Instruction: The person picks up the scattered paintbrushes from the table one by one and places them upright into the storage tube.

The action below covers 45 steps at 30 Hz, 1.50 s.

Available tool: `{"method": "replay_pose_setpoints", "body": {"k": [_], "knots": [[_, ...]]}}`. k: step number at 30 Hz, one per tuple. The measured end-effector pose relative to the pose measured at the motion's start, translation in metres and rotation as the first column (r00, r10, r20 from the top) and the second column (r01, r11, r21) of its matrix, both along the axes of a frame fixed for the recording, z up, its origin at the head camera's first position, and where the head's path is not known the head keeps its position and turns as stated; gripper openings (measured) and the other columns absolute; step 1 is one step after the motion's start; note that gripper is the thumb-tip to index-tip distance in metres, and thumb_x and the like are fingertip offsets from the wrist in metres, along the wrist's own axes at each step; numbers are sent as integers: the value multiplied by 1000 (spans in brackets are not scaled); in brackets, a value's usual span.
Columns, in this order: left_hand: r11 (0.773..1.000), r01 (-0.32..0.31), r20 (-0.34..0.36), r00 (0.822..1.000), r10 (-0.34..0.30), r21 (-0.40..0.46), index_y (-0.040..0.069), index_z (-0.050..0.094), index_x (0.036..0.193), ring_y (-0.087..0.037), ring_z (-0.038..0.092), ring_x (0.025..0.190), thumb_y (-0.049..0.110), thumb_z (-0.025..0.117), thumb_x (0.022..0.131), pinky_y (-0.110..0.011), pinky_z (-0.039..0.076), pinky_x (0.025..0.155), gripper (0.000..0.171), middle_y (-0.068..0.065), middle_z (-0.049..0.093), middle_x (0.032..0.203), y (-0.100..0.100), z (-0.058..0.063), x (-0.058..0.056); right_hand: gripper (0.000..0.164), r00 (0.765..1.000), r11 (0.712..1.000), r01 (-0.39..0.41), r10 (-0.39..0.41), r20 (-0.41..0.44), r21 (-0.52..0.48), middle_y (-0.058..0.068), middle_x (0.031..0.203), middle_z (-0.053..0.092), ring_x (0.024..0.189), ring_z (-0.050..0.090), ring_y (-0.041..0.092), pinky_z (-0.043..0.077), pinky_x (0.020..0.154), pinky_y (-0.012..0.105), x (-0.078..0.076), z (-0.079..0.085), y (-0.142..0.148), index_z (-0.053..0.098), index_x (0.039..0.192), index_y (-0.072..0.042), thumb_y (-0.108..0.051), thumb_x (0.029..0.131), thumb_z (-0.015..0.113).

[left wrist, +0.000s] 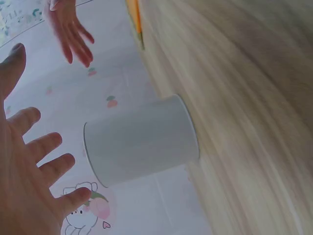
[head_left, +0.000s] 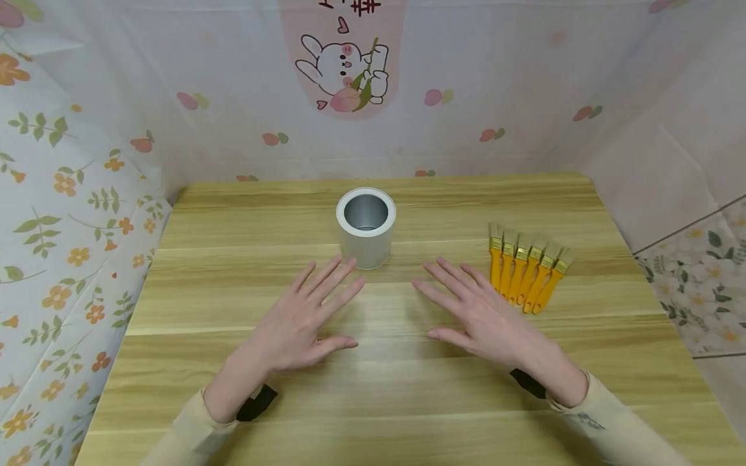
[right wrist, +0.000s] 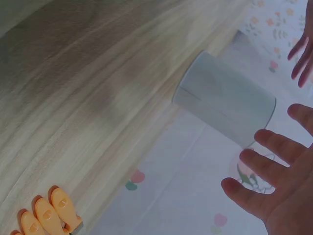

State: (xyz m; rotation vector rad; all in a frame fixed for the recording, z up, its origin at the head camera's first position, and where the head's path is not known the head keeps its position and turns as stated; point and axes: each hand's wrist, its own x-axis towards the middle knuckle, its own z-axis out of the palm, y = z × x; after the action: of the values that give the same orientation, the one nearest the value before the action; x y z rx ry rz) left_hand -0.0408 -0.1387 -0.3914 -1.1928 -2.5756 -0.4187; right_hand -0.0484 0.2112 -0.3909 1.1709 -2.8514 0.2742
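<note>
A white tin can (head_left: 366, 249) with a grey metal inside stands upright toward the back of the table, its mouth facing up. My left hand (head_left: 300, 320) is held over the table in front of the can, fingers spread and holding nothing. To the can's front right, my right hand (head_left: 480, 314) is likewise spread, palm down and holding nothing. Several paintbrushes (head_left: 527, 265) with orange handles and pale bristles lie fanned side by side, just beyond the right hand. In the left wrist view the can (left wrist: 142, 142) shows past the left fingers (left wrist: 51, 169).
The wood-grain table (head_left: 384, 401) ends at a back edge beneath a hanging white cloth (head_left: 466, 65) with a rabbit and fruit print. Flowered cloth (head_left: 64, 259) hangs along the left side, and pale cloth (head_left: 664, 142) along the right.
</note>
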Motion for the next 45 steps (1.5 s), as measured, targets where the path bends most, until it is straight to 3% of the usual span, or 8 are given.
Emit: {"method": "replay_pose_setpoints", "body": {"k": [11, 17, 21, 25, 29, 33, 38, 45], "knots": [[973, -47, -40, 998, 57, 226, 10, 39, 158, -35, 43, 149, 60, 51, 102, -58, 37, 120, 76, -15, 44, 161, 9, -3, -31, 77, 995, 976, 72, -85, -55, -207, 14, 155, 51, 138, 53, 37, 45, 110, 59, -17, -2, 5, 45, 156, -20, -43, 90, 77], [910, -108, -35, 990, 133, 399, 6, 45, 154, -37, 47, 144, 35, 76, 92, -56, 43, 114, 75, -18, 50, 154, 18, -6, -55, 63, 980, 938, 163, -191, -61, -306, 16, 144, 60, 124, 63, 39, 54, 98, 57, -28, -4, 13, 58, 146, -14, -23, 88, 82], [866, -216, 60, 976, 212, 452, 7, 44, 154, -35, 47, 144, 31, 79, 89, -56, 41, 115, 77, -17, 47, 157, 25, -8, -70, 54, 959, 906, 255, -281, -29, -338, 16, 140, 63, 123, 64, 38, 55, 95, 56, -35, -6, 19, 62, 142, -12, -18, 91, 79], [818, -356, 236, 932, 275, 451, 13, 37, 159, -34, 39, 151, 39, 80, 88, -57, 35, 121, 87, -12, 37, 165, 33, -9, -81, 47, 932, 865, 340, -361, 14, -370, 17, 136, 66, 121, 64, 40, 55, 93, 57, -42, -10, 24, 64, 138, -9, -15, 93, 76], [778, -477, 415, 857, 306, 409, 23, 26, 164, -33, 30, 156, 50, 83, 83, -60, 31, 123, 102, -5, 26, 171, 40, -9, -88, 41, 901, 822, 417, -430, 59, -388, 19, 133, 68, 110, 68, 39, 58, 84, 56, -49, -12, 31, 65, 137, -8, -14, 97, 72], [749, -551, 535, 784, 315, 367, 28, 17, 166, -31, 24, 159, 54, 86, 78, -61, 30, 123, 115, -1, 19, 173, 46, -9, -93, 36, 855, 759, 505, -506, 115, -411, 23, 126, 70, 98, 71, 40, 60, 77, 56, -54, -16, 37, 66, 135, -5, -12, 99, 68], [710, -589, 603, 744, 289, 386, 25, 1, 167, -27, 25, 158, 49, 91, 73, -58, 30, 124, 133, -1, 24, 171, 50, -10, -98, 37, 788, 692, 608, -584, 194, -389, 26, 125, 69, 97, 71, 41, 60, 76, 58, -61, -21, 46, 64, 136, -1, -12, 100, 66], [674, -626, 681, 690, 245, 392, 24, 3, 166, -28, 29, 157, 43, 94, 71, -60, 32, 122, 134, -4, 23, 171, 54, -20, -102, 43, 731, 659, 682, -624, 275, -318, 29, 124, 68, 100, 70, 44, 58, 81, 59, -65, -28, 59, 59, 140, 0, -13, 100, 65]]}}
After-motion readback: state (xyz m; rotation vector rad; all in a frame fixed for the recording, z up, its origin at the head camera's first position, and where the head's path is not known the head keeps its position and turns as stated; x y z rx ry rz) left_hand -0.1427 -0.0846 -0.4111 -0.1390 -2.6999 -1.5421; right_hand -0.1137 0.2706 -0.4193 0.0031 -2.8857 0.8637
